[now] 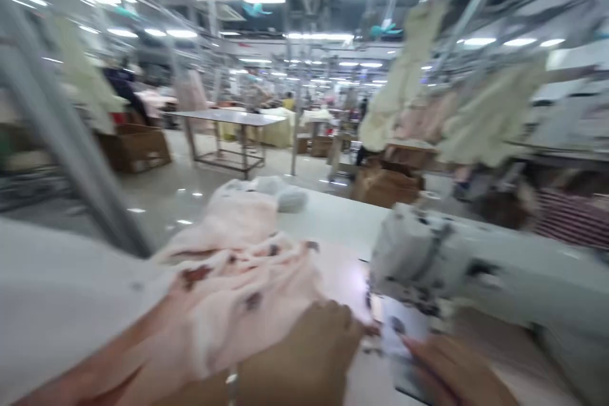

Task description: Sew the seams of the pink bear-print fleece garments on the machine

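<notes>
The left hand (328, 339) and right hand (461, 365) are flanking the sewing machine's (409, 254) front, seemingly positioning the pink fabric (285, 276) bunching to its left, alignment probably needing care, though I can't tell whether either is gripping.

Pale pink cloth (288, 276) with dark blotches

head view | text, labels, brands: none legible | numbers, signs: none legible
</notes>
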Available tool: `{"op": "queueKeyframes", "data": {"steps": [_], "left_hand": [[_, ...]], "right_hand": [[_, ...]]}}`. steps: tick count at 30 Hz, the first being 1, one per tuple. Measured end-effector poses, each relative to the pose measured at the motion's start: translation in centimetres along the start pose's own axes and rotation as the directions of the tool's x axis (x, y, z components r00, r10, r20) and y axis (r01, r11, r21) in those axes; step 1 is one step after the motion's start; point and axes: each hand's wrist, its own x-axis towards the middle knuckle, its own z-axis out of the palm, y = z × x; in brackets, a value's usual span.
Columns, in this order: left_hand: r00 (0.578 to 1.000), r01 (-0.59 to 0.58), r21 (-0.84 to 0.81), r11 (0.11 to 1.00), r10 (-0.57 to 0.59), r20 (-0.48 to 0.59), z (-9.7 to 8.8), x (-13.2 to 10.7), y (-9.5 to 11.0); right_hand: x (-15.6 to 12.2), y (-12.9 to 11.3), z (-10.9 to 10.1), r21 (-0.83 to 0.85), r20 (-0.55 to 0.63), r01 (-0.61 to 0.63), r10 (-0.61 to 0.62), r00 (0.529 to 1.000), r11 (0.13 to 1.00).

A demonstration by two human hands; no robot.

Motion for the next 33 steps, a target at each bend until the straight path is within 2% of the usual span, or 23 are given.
{"op": "queueKeyframes", "data": {"steps": [1,3,5,8,13,17,19,21,23,26,30,31,32,33], "left_hand": [[1.0,-0.018,-0.01,1.0,0.018,-0.016,0.4,1.1,-0.1],[0.999,-0.008,0.01,1.0,0.009,-0.043,1.2,2.3,-0.4],[0.998,-0.025,0.065,0.998,0.029,-0.058,2.0,2.8,-0.7],[0.993,-0.064,0.13,0.99,0.075,-0.088,2.7,3.2,-0.7],[0.98,-0.105,0.093,0.99,0.119,-0.159,2.4,3.3,-0.8],[0.99,-0.095,0.073,0.993,0.102,-0.097,2.8,3.5,-1.0],[0.992,-0.075,0.067,0.995,0.081,-0.101,3.3,3.8,-1.2],[0.989,-0.055,0.038,0.998,0.06,-0.133,3.8,4.1,-1.4],[0.981,-0.058,-0.012,0.998,0.054,-0.189,3.8,4.1,-1.6],[0.936,-0.127,-0.063,0.99,0.099,-0.338,3.5,3.9,-1.7],[0.796,-0.296,0.025,0.955,0.261,-0.547,3.8,3.6,-1.7],[0.773,-0.327,0.061,0.943,0.304,-0.557,4.1,3.6,-1.6],[0.772,-0.347,0.09,0.934,0.338,-0.538,4.4,3.6,-1.5],[0.789,-0.36,0.107,0.927,0.363,-0.496,4.6,3.5,-1.4]], "right_hand": [[-1.4,0.5,-1.5,-0.02,0.059,-0.036,0.037,0.998,0.999],[-2.6,0.7,-2.6,-0.025,0.174,-0.1,0.103,0.979,0.995],[-2.4,0.7,-2.2,-0.045,0.246,-0.153,0.159,0.956,0.987],[-1.6,0.8,-0.7,-0.06,0.291,-0.179,0.188,0.938,0.982],[-1.5,1.2,0.4,0.007,0.229,-0.252,0.244,0.942,0.968],[-1.5,1.0,0.3,-0.014,0.183,-0.261,0.26,0.948,0.965],[-1.3,0.5,0.0,-0.009,0.129,-0.181,0.18,0.975,0.984],[-1.0,-0.2,-0.1,-0.014,0.069,0.01,-0.009,0.998,1.0],[-0.8,-0.8,0.2,-0.051,0.042,0.152,-0.15,0.988,0.987],[-0.8,-1.1,1.0,-0.087,0.118,0.136,-0.125,0.985,0.987],[-1.3,-0.3,1.2,0.014,0.237,0.075,-0.076,0.969,0.997],[-1.4,0.0,1.0,0.054,0.243,0.03,-0.043,0.969,0.998],[-1.6,0.2,0.8,0.08,0.244,-0.024,0.004,0.97,0.997],[-1.7,0.4,0.7,0.083,0.241,-0.077,0.055,0.969,0.994]]}}
